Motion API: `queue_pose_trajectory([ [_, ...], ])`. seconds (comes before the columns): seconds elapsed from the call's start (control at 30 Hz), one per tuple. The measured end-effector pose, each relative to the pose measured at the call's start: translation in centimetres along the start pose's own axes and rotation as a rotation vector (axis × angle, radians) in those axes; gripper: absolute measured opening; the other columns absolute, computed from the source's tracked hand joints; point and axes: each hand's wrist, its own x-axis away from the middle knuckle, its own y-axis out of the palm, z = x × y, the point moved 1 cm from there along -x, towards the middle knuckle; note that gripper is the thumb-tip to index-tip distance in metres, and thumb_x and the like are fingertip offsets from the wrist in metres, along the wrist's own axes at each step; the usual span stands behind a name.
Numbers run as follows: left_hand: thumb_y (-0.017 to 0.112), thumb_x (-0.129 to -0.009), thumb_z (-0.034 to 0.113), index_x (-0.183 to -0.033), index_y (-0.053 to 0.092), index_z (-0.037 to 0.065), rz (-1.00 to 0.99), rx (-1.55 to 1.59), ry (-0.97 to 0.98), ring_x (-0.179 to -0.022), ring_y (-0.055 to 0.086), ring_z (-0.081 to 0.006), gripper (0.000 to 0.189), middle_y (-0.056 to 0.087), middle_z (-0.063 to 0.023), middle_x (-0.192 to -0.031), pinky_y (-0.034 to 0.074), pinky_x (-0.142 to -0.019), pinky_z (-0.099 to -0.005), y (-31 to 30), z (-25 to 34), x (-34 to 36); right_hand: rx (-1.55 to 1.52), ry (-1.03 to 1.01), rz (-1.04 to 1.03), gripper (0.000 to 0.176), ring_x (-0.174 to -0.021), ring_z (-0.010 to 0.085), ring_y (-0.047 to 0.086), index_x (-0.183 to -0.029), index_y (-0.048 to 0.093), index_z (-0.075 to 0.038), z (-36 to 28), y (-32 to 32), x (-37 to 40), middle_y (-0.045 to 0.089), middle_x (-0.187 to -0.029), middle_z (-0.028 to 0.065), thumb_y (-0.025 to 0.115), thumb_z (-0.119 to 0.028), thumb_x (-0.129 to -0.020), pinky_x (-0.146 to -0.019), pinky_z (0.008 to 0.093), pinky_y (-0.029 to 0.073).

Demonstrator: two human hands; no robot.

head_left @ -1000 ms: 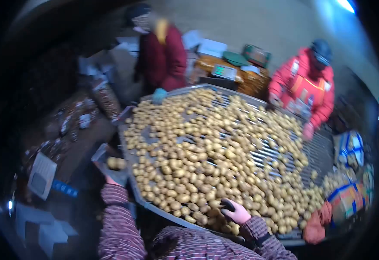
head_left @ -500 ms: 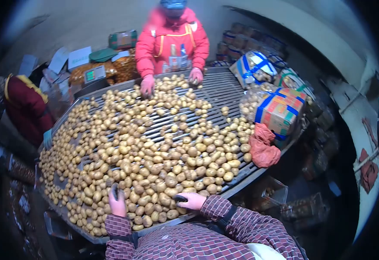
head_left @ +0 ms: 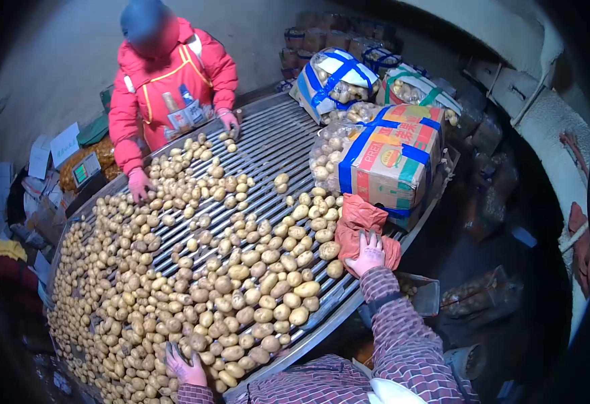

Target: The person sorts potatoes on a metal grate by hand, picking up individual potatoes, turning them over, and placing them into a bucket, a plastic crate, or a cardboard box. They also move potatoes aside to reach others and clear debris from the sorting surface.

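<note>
My left hand (head_left: 185, 367) lies with its fingers stretched out against potatoes (head_left: 231, 279) near the sorting table's front edge; I see nothing held in it. Over to the right, my right hand (head_left: 367, 256) rests on a crumpled red cloth or bag (head_left: 359, 222), its fingers extended and slightly apart. The red bundle sits between loose potatoes and a taped cardboard box (head_left: 396, 158). Potatoes of several sizes cover the left and middle of the slatted metal table (head_left: 274, 145).
Across the table stands a person in a red jacket (head_left: 173, 87), gloved hands at the potatoes. Blue-taped potato packs (head_left: 335, 84) stand at the table's back right. Behind on the left is a scale (head_left: 86, 168). A clear container (head_left: 419, 294) sits below the right edge.
My right hand has moved from the potatoes up and right onto the red bundle. My left hand still touches potatoes, its fingers now spread. My view has swung to the right.
</note>
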Motion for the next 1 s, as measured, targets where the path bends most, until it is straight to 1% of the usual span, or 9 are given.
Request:
queue_pose_trajectory([
  [0.27, 0.055, -0.089, 0.017, -0.128, 0.050, -0.006, 0.098, -0.027, -0.041, -0.120, 0.049, -0.0402, 0.045, 0.053, -0.0280, -0.128, 0.039, -0.104, -0.0425, 1.5, 2.7, 0.2, -0.322, -0.017, -0.251, 0.105, -0.132, 0.0448, 0.035, -0.143, 0.033, -0.006, 1.7, 5.9, -13.2, 0.041, -0.139, 0.0282, 0.076, -0.053, -0.060, -0.109, 0.0517, 0.033],
  [0.33, 0.047, -0.092, 0.014, -0.128, 0.049, -0.008, 0.038, -0.119, -0.085, -0.123, 0.046, -0.0411, 0.043, 0.050, -0.0295, -0.130, 0.036, -0.106, -0.0429, 1.2, 3.9, 0.0, -0.425, -0.056, -0.291, 0.083, -0.117, 0.0354, 0.052, -0.132, 0.045, -0.003, 1.7, 6.3, -14.6, 0.055, -0.122, 0.0218, 0.073, -0.046, -0.067, -0.098, 0.0482, 0.042],
  [0.5, 0.043, -0.094, 0.016, -0.129, 0.050, -0.005, 0.031, -0.149, -0.080, -0.124, 0.045, -0.0406, 0.042, 0.049, -0.0276, -0.132, 0.036, -0.106, -0.0427, 1.6, 3.9, -0.4, -1.001, -0.555, -0.239, 0.031, -0.082, 0.0160, 0.058, -0.097, 0.055, -0.004, -5.6, 5.9, -13.2, 0.057, -0.088, 0.0049, 0.054, -0.027, -0.077, -0.062, 0.0267, 0.039],
  [0.57, 0.041, -0.095, 0.017, -0.130, 0.050, -0.005, 0.026, -0.183, -0.086, -0.126, 0.044, -0.0399, 0.042, 0.049, -0.0268, -0.134, 0.035, -0.107, -0.0428, 1.6, 4.1, -0.1, -1.618, -0.445, -0.573, 0.057, -0.107, 0.0222, 0.057, -0.122, 0.053, -0.001, -10.3, -0.4, -10.2, 0.059, -0.115, 0.0152, 0.065, -0.023, -0.071, -0.082, 0.0326, 0.044],
  [0.6, 0.041, -0.096, 0.018, -0.130, 0.050, -0.005, 0.023, -0.207, -0.109, -0.127, 0.043, -0.0393, 0.042, 0.048, -0.0263, -0.134, 0.035, -0.107, -0.0427, 1.2, 4.9, 0.0, -0.793, -0.555, -0.351, 0.067, -0.116, 0.0250, 0.055, -0.131, 0.050, -0.001, -11.3, -1.2, -9.9, 0.056, -0.124, 0.0184, 0.067, -0.022, -0.069, -0.091, 0.0345, 0.045],
  [0.67, 0.041, -0.097, 0.019, -0.131, 0.050, -0.003, 0.013, -0.226, -0.129, -0.129, 0.041, -0.0381, 0.042, 0.048, -0.0253, -0.136, 0.034, -0.109, -0.0425, 1.0, 5.0, -0.3, -1.037, -0.684, -0.290, 0.072, -0.124, 0.0288, 0.050, -0.135, 0.047, -0.003, -14.7, 4.6, -9.5, 0.051, -0.133, 0.0200, 0.069, -0.019, -0.068, -0.105, 0.0359, 0.039],
  [0.8, 0.045, -0.096, 0.019, -0.135, 0.046, 0.000, 0.032, -0.134, -0.116, -0.131, 0.038, -0.0370, 0.043, 0.044, -0.0224, -0.139, 0.032, -0.109, -0.0431, 3.4, 0.6, -0.3, -1.174, -0.695, -0.214, 0.069, -0.127, 0.0304, 0.048, -0.133, 0.050, -0.006, -10.4, -3.5, -8.5, 0.052, -0.133, 0.0195, 0.070, -0.013, -0.067, -0.108, 0.0358, 0.038],
  [0.83, 0.046, -0.096, 0.017, -0.133, 0.046, -0.001, 0.075, -0.118, -0.090, -0.128, 0.040, -0.0381, 0.041, 0.045, -0.0230, -0.136, 0.034, -0.107, -0.0450, 4.0, 0.1, 0.0, -1.046, -0.524, -0.254, 0.066, -0.126, 0.0309, 0.049, -0.132, 0.051, -0.006, -8.1, -5.4, -8.3, 0.051, -0.134, 0.0182, 0.069, -0.010, -0.068, -0.106, 0.0364, 0.040],
  [1.0, 0.043, -0.096, 0.016, -0.128, 0.048, -0.004, 0.110, -0.105, -0.076, -0.122, 0.045, -0.0398, 0.038, 0.048, -0.0244, -0.130, 0.035, -0.105, -0.0473, 3.5, 1.2, 0.4, -0.450, -0.582, 0.111, 0.051, -0.105, 0.0333, 0.058, -0.120, 0.058, -0.008, 3.7, -5.6, -7.4, 0.057, -0.121, 0.0164, 0.066, -0.018, -0.071, -0.091, 0.0416, 0.046],
])
